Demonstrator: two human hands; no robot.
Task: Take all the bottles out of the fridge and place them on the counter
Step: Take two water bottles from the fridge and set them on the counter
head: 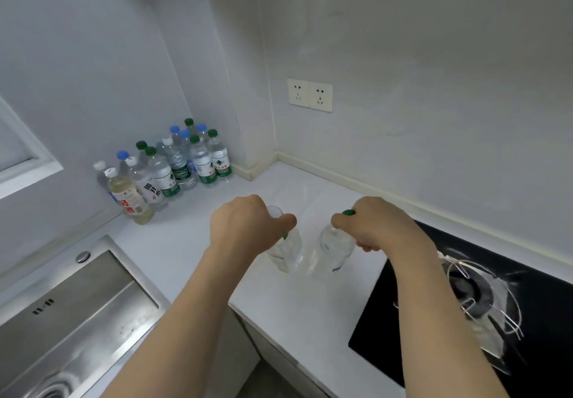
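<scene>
My left hand [245,227] grips the neck of a clear water bottle [286,252] from above, over the white counter [310,304]. My right hand [375,224] grips the top of a second clear bottle [335,252] whose green cap shows at my fingers. Both bottles hang close together, tilted, with their bases near or on the counter; I cannot tell whether they touch it. A cluster of several bottles [173,165] with green, blue and white caps stands in the back left corner of the counter, one with yellowish liquid [130,196] at its front. The fridge is out of view.
A steel sink [71,320] is set into the counter at the lower left. A black cooktop [465,304] with a burner covered in plastic wrap lies at the right. A double wall socket [310,95] sits above the counter.
</scene>
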